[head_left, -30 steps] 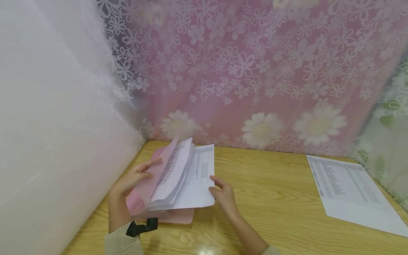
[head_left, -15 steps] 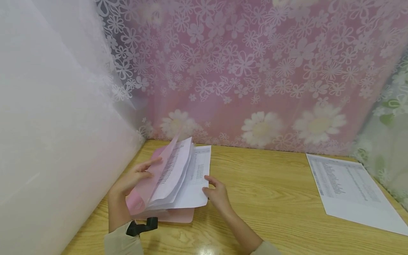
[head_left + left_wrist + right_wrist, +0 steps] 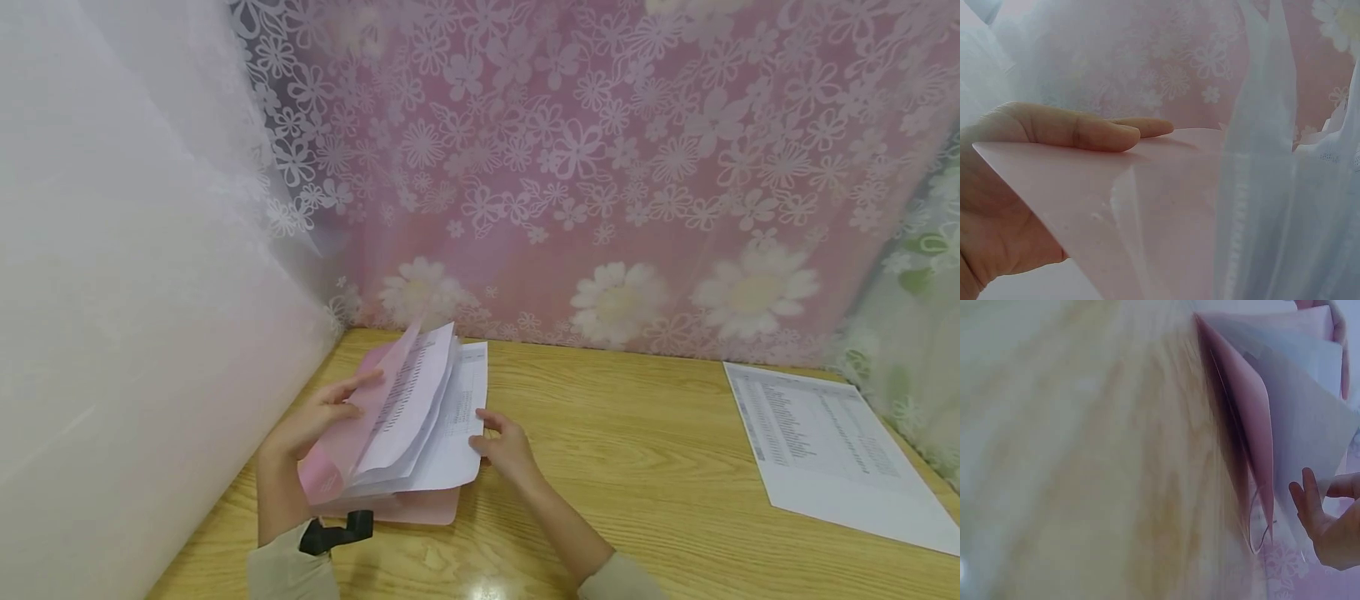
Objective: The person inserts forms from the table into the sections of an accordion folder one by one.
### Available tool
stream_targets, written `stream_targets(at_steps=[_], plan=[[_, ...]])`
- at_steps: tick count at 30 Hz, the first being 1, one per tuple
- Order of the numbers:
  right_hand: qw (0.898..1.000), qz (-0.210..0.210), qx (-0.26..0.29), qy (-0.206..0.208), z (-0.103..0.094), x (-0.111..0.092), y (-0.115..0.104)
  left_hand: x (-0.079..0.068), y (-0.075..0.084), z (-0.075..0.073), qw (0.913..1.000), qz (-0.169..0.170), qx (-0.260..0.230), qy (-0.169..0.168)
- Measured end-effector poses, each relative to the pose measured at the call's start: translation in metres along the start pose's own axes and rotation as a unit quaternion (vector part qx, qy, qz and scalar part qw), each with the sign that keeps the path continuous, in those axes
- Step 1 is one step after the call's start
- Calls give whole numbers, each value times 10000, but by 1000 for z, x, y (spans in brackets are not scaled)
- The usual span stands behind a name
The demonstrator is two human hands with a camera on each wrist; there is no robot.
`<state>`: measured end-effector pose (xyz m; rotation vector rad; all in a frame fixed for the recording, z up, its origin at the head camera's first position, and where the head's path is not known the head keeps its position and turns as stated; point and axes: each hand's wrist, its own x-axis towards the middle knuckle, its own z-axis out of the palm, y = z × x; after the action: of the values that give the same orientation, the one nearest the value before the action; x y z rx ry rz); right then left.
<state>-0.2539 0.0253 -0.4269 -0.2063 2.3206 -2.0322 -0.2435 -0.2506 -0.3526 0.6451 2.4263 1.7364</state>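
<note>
A pink folder (image 3: pixel 341 454) lies open on the left of the table, with printed sheets standing fanned between its covers. My left hand (image 3: pixel 307 429) holds up the front cover, thumb on one face and fingers behind; the left wrist view shows this cover (image 3: pixel 1097 200) in the hand, next to clear plastic sleeves (image 3: pixel 1260 206). Along its right edge, a printed sheet (image 3: pixel 450 458) is pinched between the thumb and fingers of my right hand (image 3: pixel 510 454). The sheet's left part is hidden behind the other pages.
Another printed sheet (image 3: pixel 825 450) lies flat at the far right of the wooden table (image 3: pixel 622 433). A flowered pink curtain (image 3: pixel 600 167) hangs along the back, and a whitish sheet (image 3: pixel 135 292) slopes down on the left. A black strap (image 3: pixel 322 535) circles my left wrist.
My right hand has moved a little to the left, pushing the sheet deeper into the folder, so less of it sticks out. My left hand and the cover have stayed put.
</note>
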Motion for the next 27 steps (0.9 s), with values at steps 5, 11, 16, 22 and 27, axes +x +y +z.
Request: stream_targets(at_steps=[5, 11, 16, 22, 27], plan=[[9995, 162, 277, -53, -10, 15, 0, 0, 0, 0, 10000, -30, -33, -30], [9991, 309, 293, -49, -14, 30, 0, 0, 0, 0, 10000, -59, -13, -6], [9978, 391, 495, -185, -9, 34, 4, 0, 0, 0, 10000, -21, 41, -7], [9969, 316, 646, -305, 1, 36, 6, 0, 0, 0, 10000, -29, 51, 5], [9967, 160, 718, -328, 9, 39, 8, 0, 0, 0, 10000, -22, 0, -10]])
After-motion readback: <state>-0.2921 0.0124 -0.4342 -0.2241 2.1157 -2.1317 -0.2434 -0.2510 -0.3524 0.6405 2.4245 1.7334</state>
